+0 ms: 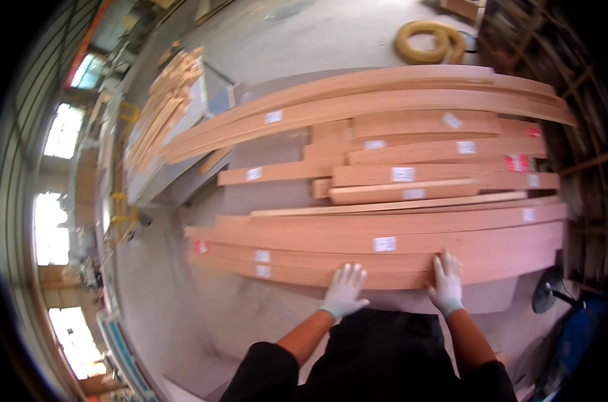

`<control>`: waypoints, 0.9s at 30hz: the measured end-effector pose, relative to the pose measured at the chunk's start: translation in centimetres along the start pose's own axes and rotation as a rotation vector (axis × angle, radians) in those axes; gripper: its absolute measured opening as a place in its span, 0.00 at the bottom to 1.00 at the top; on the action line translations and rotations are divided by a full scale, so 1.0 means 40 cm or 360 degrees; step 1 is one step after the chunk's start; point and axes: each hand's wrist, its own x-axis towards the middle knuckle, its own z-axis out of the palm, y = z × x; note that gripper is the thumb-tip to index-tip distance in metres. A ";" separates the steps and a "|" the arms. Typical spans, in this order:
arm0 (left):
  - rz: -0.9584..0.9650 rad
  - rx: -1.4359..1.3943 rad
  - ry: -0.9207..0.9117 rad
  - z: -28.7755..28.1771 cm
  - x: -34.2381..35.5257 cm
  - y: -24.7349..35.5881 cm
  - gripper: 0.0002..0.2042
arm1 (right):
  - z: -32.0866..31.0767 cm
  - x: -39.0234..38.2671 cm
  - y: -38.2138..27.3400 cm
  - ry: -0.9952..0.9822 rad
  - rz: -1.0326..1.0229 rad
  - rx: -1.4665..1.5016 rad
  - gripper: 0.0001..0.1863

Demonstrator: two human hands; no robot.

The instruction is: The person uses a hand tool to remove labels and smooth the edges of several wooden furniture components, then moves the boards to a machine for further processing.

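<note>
My left hand, in a pale glove, lies on the front edge of the nearest wooden board, fingers stretched forward. Farther right, my right hand, gloved alike, rests on the same edge with its fingers spread. Neither hand is wrapped around anything. Several long boards with white labels lie side by side across a low grey table. Beyond the near boards is a narrow light strip, and shorter labelled boards are stacked behind it. Two long boards run along the far side.
At the left, a grey cart carries a pile of thin wooden strips. A coiled yellow hose lies on the floor at the back. Shelving lines the right side, with a blue machine near the lower right.
</note>
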 end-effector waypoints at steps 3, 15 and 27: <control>-0.0038 -0.0036 0.0098 0.036 -0.005 0.051 0.43 | 0.018 -0.080 0.030 -0.0204 0.0057 -0.0340 0.51; 0.0529 -0.0060 0.0460 0.168 -0.072 -0.108 0.23 | 0.206 -0.236 0.077 -0.0111 -0.0047 -0.0359 0.52; 0.0129 0.0178 0.0331 0.026 -0.056 -0.217 0.31 | 0.058 -0.122 0.033 0.0241 0.0018 -0.0252 0.29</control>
